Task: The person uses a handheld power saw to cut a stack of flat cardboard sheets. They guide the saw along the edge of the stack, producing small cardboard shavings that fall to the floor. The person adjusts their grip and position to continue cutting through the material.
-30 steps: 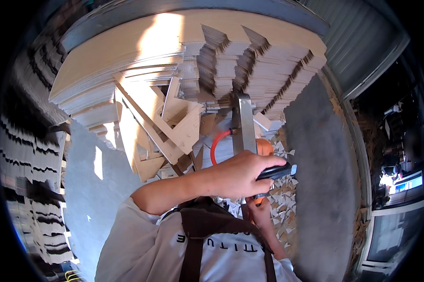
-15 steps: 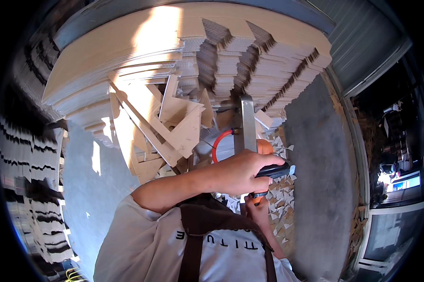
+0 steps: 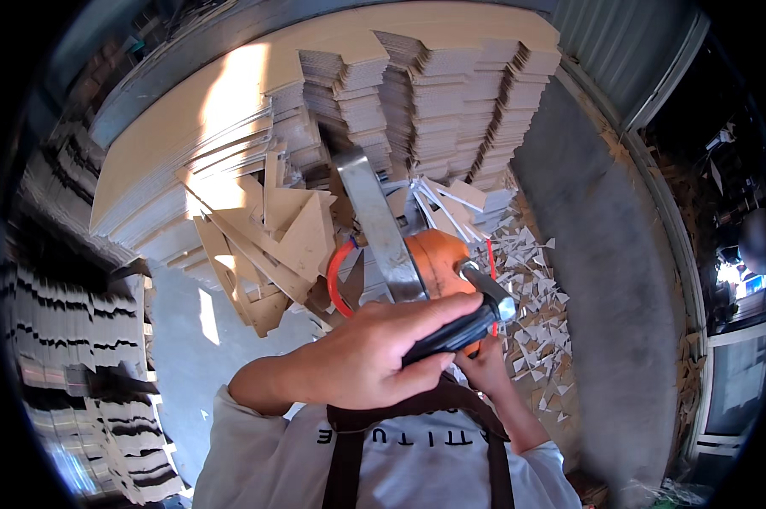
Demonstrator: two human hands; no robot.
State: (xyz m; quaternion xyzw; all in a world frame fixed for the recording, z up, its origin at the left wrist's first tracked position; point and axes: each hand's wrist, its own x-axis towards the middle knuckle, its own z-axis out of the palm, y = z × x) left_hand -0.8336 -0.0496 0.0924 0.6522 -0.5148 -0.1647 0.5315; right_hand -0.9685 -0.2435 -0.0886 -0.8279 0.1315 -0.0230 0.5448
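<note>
An orange power tool (image 3: 438,254) with a long flat metal bar (image 3: 370,212) slants in front of my chest, its bar tip up and to the left. My left hand (image 3: 383,348) is wrapped round the tool's black side handle (image 3: 451,331), one finger stretched along it. Lower and to the right, my right hand (image 3: 485,365) grips the rear of the tool, its fingers partly hidden. The bar's tip is close to the notched front of a tall stack of cardboard sheets (image 3: 434,93). A red hose (image 3: 336,276) curves beside the bar.
Torn cardboard offcuts (image 3: 273,229) lean against the stack's left front. Small cardboard scraps (image 3: 527,288) litter the grey floor (image 3: 603,254) on the right. More stacked sheets (image 3: 69,327) stand at the left. A framed glass panel (image 3: 743,382) is at the far right.
The tool has tilted, its bar tip swinging left, and shows nearer my view. Both hands keep their hold on it. The view has shifted, with the stack now further left.
</note>
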